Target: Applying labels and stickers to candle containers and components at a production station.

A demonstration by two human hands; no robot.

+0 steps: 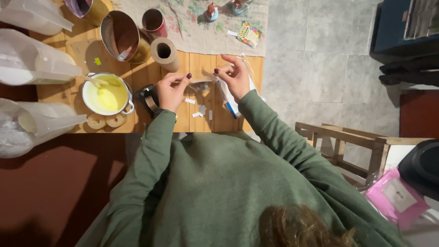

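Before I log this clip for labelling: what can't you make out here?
Head view only:
- What the left hand and right hand pinch: too small, clear film.
- Paper scraps: too small.
- Clear jugs: cut by left edge.
- Pink packet: partly cut off.

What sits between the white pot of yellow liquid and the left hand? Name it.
In the head view, a dark rounded object with a shiny metal rim lies on the wooden table, between the white pot and the left hand; its kind is unclear.
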